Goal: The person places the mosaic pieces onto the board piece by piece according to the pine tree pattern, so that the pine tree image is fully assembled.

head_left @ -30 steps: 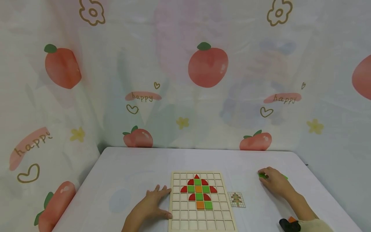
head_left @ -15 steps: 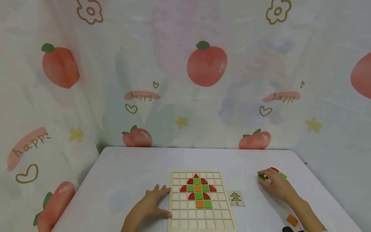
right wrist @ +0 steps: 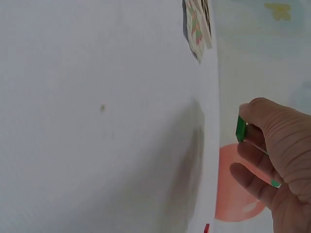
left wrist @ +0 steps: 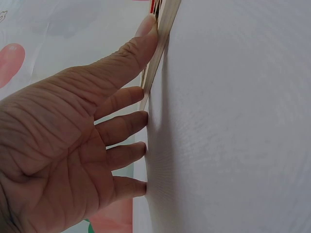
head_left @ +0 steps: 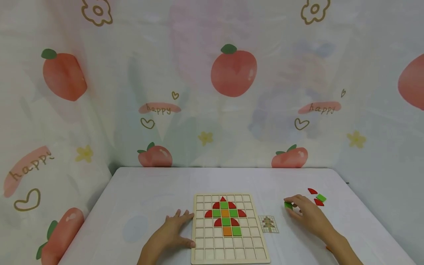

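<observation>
White tabletop (head_left: pixel 159 186): right hand (head_left: pixel 308 215) pinches green tile (head_left: pixel 288 205), may drop it if grip slips; left hand (head_left: pixel 170 232), fingers spread, touches board (head_left: pixel 209 254), pressure may skew it.

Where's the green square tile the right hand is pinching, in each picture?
Head: the flat green square tile is lower right, at the fingertips of the right hand.
Left wrist: not in it.
Right wrist: right of centre, looking narrow.
Shared landmark: the flat white tabletop, in all three.

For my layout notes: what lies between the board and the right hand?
The card, beside the board, then bare table; the head view shows this.
</observation>
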Tool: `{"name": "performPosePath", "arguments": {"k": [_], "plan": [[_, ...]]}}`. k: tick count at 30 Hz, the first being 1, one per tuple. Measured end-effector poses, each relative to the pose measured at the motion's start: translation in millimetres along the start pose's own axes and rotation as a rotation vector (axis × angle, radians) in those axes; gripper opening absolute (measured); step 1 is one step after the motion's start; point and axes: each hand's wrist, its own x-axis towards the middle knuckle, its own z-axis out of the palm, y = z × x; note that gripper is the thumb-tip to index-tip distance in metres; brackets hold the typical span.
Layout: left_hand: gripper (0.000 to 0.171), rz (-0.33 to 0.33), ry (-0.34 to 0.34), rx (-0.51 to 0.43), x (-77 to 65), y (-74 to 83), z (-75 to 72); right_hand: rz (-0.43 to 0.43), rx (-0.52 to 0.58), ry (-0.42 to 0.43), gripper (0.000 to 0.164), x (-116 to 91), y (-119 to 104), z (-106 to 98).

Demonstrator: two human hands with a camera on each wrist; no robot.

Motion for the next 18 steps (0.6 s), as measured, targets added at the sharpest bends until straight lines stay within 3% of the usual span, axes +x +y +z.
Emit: {"name": "performPosePath", "arguments": {"k": [11, 18], "plan": [[0.095, 0.0, 0.008, -0.004, -1.1, 1.7, 0.2, -0.034, 0.018, -0.025, 0.033, -4.7, -34.2, 8.8], [0.094, -0.002, 0.011, -0.003, -1.7, 2.8, -0.3, -0.143, 0.032, 0.033, 0.033, -4.6, -46.6, 14.2]]}}
